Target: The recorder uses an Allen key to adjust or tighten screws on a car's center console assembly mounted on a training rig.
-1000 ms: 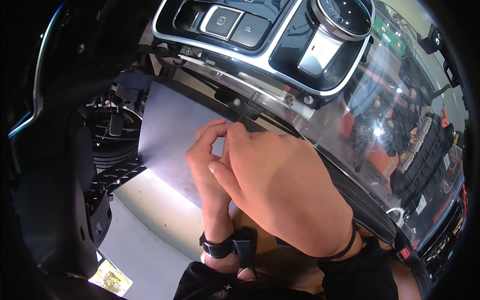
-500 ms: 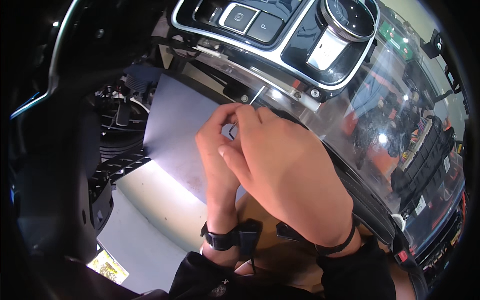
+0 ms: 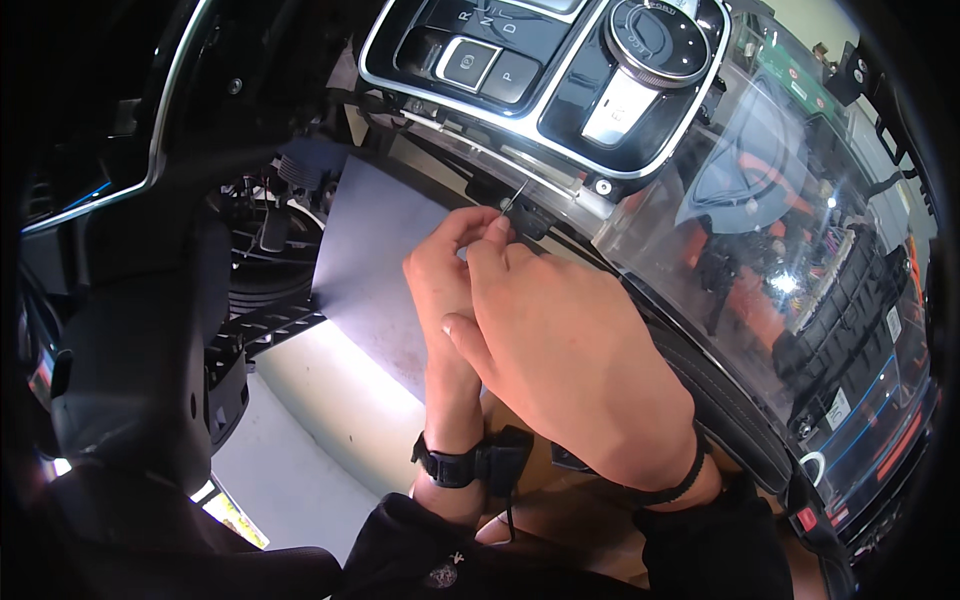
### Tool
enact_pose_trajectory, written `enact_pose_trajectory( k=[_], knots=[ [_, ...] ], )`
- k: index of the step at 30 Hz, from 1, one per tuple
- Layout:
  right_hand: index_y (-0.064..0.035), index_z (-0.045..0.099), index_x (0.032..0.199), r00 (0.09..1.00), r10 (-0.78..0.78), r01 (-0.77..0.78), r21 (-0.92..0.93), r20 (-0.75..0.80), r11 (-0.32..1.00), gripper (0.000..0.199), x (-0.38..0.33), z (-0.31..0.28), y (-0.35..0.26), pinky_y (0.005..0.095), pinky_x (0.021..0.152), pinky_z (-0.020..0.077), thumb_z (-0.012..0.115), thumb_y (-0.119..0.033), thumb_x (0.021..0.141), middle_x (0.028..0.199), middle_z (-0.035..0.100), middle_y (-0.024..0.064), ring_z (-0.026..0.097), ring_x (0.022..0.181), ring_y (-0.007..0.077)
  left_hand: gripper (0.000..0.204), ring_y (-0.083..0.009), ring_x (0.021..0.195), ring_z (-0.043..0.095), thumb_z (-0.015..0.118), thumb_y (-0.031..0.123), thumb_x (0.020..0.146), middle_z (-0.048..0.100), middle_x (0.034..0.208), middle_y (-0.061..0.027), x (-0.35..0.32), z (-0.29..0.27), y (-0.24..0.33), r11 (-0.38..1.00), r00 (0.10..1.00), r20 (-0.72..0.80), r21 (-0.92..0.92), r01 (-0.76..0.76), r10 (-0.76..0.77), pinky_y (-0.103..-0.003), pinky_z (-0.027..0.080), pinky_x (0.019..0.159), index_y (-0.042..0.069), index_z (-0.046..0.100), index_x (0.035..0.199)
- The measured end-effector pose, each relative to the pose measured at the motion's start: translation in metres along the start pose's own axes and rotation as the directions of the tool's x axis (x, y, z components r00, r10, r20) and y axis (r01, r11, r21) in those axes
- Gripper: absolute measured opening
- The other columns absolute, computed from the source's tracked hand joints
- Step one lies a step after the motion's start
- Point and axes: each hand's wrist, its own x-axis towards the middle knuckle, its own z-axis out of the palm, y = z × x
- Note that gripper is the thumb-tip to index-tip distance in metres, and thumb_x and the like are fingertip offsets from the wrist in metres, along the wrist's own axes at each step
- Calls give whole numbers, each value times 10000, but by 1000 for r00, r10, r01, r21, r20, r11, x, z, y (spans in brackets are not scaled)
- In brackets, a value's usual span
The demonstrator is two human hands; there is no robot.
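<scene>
A thin metal hex key (image 3: 516, 195) sticks out past my fingertips, its far end close to the edge of the clear panel below the console. My left hand (image 3: 443, 285) is closed in a pinch around its near part. Lying partly over the left, my right hand (image 3: 575, 350) has its fingers curled in at the same spot and is closed on the key too. Most of the key is hidden by my fingers. Just above the fingertips is a black bracket (image 3: 530, 222) under the console's front edge.
A gear selector console (image 3: 560, 110) with a round knob (image 3: 658, 42) stands ahead. On the right, a clear plastic cover (image 3: 720, 250) lies over wiring and orange parts. A grey panel (image 3: 370, 270) is at the left, near a dark steering column part (image 3: 130, 370). A padded black edge (image 3: 730, 410) runs at the right.
The view has shifted, so the console sits lower and further left. Both hands stay together on the hex key; its bent end, visible before between the hands, is now hidden.
</scene>
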Motion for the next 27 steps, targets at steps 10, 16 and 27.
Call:
enact_pose_trajectory(
  k=[10, 16, 27],
  knots=[
    [138, 545, 1174, 998, 19, -18, 11, -65, 1000, 463, 1, 5, 0, 378, 653, 540, 631, -244, 927, 839, 646, 183, 664, 739, 318, 162, -150, 624, 529, 655, 136, 949, 624, 701, -73, 0, 2, -1, 985, 997, 64, 161, -55, 45, -302, 463, 605, -14, 676, 1005],
    [159, 528, 1201, 1000, 1, -1, -13, -19, 1000, 494, 3, 4, 1, 389, 656, 531, 630, -240, 928, 841, 638, 190, 656, 755, 330, 175, -147, 646, 520, 689, 148, 927, 595, 728, -65, 0, 3, -3, 993, 998, 31, 108, -49, 46, -301, 452, 606, -9, 658, 998],
    [126, 527, 1162, 997, -43, 45, -23, 70, 999, 437, 8, 5, -1, 401, 717, 535, 655, -204, 906, 916, 639, 209, 653, 827, 355, 144, -258, 720, 620, 707, 121, 881, 672, 805, -135, -1, 3, -9, 973, 978, -37, 116, -201, 206, -356, 486, 664, -16, 667, 900]
  ],
)
